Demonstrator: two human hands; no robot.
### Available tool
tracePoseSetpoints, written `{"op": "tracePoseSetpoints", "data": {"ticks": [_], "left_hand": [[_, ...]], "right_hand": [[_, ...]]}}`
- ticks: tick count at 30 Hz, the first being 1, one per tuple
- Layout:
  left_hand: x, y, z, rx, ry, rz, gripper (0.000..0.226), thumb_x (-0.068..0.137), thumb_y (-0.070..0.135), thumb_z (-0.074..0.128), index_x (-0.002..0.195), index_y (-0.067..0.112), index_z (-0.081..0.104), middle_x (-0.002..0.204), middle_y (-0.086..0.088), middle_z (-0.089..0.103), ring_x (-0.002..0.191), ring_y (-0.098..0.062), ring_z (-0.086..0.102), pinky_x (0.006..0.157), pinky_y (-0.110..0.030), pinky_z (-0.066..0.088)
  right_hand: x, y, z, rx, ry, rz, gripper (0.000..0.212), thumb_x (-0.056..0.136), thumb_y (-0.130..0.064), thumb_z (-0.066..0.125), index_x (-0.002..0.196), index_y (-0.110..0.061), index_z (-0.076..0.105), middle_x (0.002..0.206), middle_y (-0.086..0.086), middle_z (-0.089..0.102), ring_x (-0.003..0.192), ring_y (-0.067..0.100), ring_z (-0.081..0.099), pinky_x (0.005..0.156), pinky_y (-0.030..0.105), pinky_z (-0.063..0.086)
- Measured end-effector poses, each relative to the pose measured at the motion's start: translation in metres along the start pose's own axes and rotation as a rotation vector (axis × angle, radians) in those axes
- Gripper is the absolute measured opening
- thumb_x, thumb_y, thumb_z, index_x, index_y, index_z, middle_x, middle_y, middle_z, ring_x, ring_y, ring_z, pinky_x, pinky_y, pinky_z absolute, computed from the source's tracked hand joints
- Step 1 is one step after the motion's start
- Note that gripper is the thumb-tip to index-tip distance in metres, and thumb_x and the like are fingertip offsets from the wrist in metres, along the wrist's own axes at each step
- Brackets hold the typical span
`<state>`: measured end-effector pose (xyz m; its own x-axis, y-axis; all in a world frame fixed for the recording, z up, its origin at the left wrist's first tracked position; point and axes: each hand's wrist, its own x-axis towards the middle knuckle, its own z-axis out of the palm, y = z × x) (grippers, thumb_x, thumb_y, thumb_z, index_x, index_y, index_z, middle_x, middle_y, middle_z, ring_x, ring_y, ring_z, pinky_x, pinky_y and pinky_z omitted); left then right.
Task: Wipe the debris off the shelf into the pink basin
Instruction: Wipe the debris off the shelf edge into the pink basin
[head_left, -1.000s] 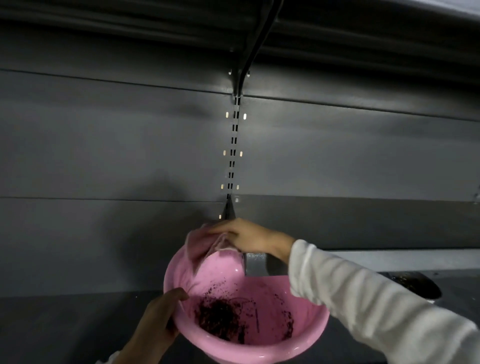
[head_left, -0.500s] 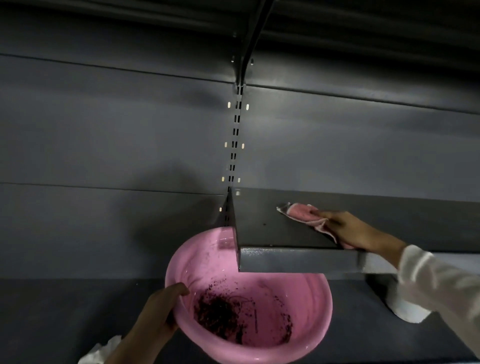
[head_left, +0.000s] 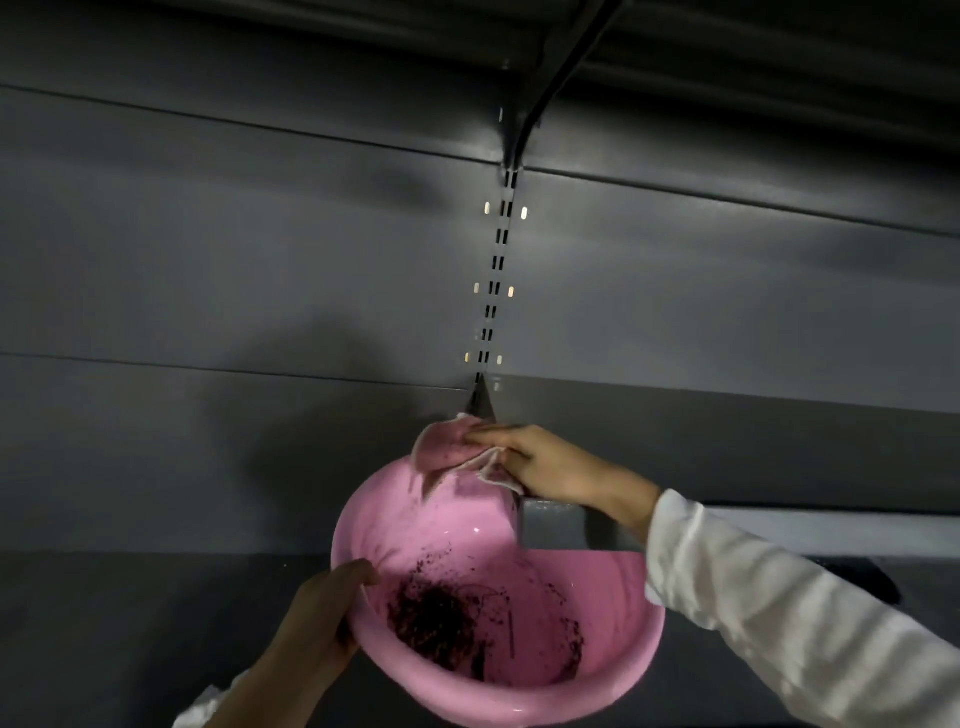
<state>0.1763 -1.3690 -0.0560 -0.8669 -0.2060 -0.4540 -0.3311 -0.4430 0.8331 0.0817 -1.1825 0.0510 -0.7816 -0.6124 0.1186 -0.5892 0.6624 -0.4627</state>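
Observation:
A pink basin (head_left: 457, 525) hangs tilted under the left end of a dark grey shelf (head_left: 727, 441). Dark crumbly debris (head_left: 441, 621) lies in a heap in its bottom. My left hand (head_left: 324, 613) grips the basin's near left rim, thumb inside. My right hand (head_left: 545, 462) holds a pink cloth (head_left: 449, 444) at the shelf's left edge, and the cloth hangs over the edge above the basin. My white sleeve (head_left: 779, 618) covers the shelf's front lip on the right.
A slotted upright (head_left: 493, 291) runs up the grey back panel to a bracket under the upper shelf (head_left: 571, 47). A lower dark shelf surface (head_left: 130, 623) stretches left beneath the basin. A dark patch (head_left: 872, 577) shows behind my right sleeve.
My right hand has swept the cloth leftward along the shelf from its middle back to the left edge over the basin. My left hand keeps the basin in place.

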Motion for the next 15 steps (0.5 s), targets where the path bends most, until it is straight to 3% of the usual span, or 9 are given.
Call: {"op": "tracePoseSetpoints", "data": {"ticks": [3, 5, 7, 10, 15], "left_hand": [[0.008, 0.011, -0.022, 0.019, -0.010, -0.003, 0.025, 0.081, -0.007, 0.045, 0.102, -0.014, 0.058, 0.104, -0.033, 0.060, 0.097, -0.044, 0.057, 0.083, -0.048, 0.047], [0.015, 0.018, -0.038, 0.041, 0.008, 0.010, 0.021, 0.081, -0.007, 0.045, 0.098, -0.013, 0.056, 0.094, -0.029, 0.062, 0.085, -0.040, 0.058, 0.071, -0.041, 0.048], [0.024, 0.023, -0.054, 0.060, 0.037, -0.001, 0.021, 0.080, -0.008, 0.046, 0.097, -0.014, 0.056, 0.092, -0.030, 0.062, 0.078, -0.037, 0.058, 0.062, -0.035, 0.045], [0.032, 0.024, -0.081, 0.056, 0.038, -0.048, 0.028, 0.079, -0.006, 0.050, 0.103, -0.015, 0.058, 0.102, -0.036, 0.061, 0.086, -0.042, 0.059, 0.067, -0.038, 0.046], [0.033, 0.018, -0.108, 0.128, 0.047, -0.072, 0.020, 0.081, -0.001, 0.050, 0.093, -0.014, 0.060, 0.089, -0.036, 0.060, 0.080, -0.042, 0.058, 0.071, -0.045, 0.047]], "right_hand": [[0.020, -0.032, 0.023, 0.030, -0.034, 0.019, 0.042, 0.092, 0.007, 0.034, 0.130, -0.004, 0.047, 0.137, 0.017, 0.051, 0.124, 0.028, 0.050, 0.103, 0.022, 0.035], [0.030, -0.053, 0.047, 0.047, -0.051, -0.016, 0.043, 0.090, 0.011, 0.034, 0.129, -0.001, 0.048, 0.136, 0.018, 0.052, 0.123, 0.028, 0.050, 0.097, 0.016, 0.035], [0.036, -0.070, 0.073, 0.073, -0.074, -0.034, 0.046, 0.087, 0.013, 0.033, 0.128, -0.001, 0.050, 0.135, 0.019, 0.052, 0.120, 0.030, 0.052, 0.098, 0.019, 0.037], [0.041, -0.079, 0.098, 0.110, -0.061, -0.020, 0.047, 0.086, 0.015, 0.033, 0.127, -0.001, 0.051, 0.132, 0.020, 0.054, 0.117, 0.029, 0.054, 0.081, 0.009, 0.034], [0.036, -0.072, 0.110, 0.122, -0.052, 0.064, 0.041, 0.087, 0.010, 0.037, 0.122, -0.001, 0.056, 0.127, 0.019, 0.059, 0.110, 0.022, 0.056, 0.080, -0.002, 0.037]]}}
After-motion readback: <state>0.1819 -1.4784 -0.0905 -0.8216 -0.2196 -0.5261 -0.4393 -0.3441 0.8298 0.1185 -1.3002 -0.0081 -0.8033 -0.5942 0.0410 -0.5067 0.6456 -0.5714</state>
